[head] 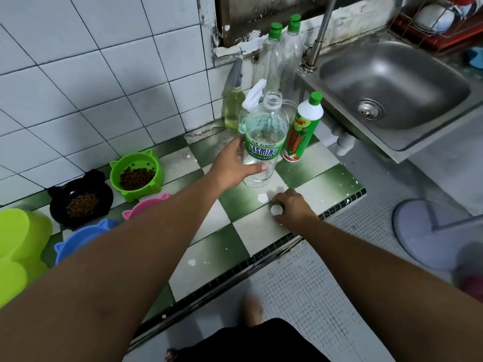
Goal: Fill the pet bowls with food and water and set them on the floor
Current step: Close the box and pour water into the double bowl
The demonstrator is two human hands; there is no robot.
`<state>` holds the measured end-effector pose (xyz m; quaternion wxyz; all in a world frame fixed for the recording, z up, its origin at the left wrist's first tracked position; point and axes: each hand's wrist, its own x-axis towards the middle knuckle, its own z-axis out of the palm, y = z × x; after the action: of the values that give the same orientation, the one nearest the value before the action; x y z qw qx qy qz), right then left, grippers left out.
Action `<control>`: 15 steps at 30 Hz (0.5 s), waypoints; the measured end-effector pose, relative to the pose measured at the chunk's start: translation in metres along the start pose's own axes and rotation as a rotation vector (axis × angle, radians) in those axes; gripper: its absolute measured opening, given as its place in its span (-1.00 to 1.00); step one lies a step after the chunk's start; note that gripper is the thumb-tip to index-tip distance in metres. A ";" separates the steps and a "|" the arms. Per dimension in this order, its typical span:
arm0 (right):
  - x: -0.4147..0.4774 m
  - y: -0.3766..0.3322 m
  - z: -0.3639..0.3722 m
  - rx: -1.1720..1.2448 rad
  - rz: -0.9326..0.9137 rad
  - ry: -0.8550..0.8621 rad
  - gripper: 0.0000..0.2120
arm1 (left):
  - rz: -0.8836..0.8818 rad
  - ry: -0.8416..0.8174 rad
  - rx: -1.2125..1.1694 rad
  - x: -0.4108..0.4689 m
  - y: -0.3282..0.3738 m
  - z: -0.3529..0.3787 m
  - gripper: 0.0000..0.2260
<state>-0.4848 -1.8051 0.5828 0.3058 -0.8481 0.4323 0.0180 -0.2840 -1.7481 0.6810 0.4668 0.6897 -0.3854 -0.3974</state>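
My left hand (234, 167) grips an uncapped clear water bottle (264, 131) with a green label, standing upright on the checkered counter (224, 246). My right hand (292, 207) rests on the counter near its front edge and holds the white bottle cap (276, 209) against the tile. To the left stand a green cat-eared bowl (137, 171) and a black bowl (81, 201), both holding brown kibble. A pink bowl (146, 205) and a blue bowl (83, 237) are partly hidden behind my left forearm; I cannot see inside them.
A green-and-white cleaner bottle (303, 129), a spray bottle (252, 100) and several more bottles stand behind the water bottle. A steel sink (392, 82) with tap lies to the right. A lime-green container (21, 246) sits at the far left. Below is a mosaic floor (313, 283).
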 end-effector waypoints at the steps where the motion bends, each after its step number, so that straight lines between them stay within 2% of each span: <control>1: 0.000 0.001 0.001 0.005 -0.013 0.011 -0.66 | -0.002 0.003 -0.004 0.000 0.000 0.001 -0.25; 6: -0.007 0.003 0.000 0.026 -0.037 0.034 -0.76 | -0.009 0.021 -0.021 0.000 0.000 0.002 -0.24; 8: -0.010 0.000 -0.005 0.093 -0.032 0.108 -0.79 | -0.016 0.027 -0.010 0.001 -0.001 0.002 -0.21; 12: -0.012 -0.015 -0.030 0.426 0.053 0.341 -0.80 | -0.005 0.038 0.010 0.001 -0.002 0.003 -0.20; 15: -0.012 -0.027 -0.056 0.675 0.061 0.526 -0.78 | 0.056 0.094 0.036 0.002 0.003 0.005 -0.10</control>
<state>-0.4851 -1.8138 0.6454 0.4451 -0.6629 0.5021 -0.3322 -0.2879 -1.7526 0.6823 0.4826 0.7050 -0.3892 -0.3444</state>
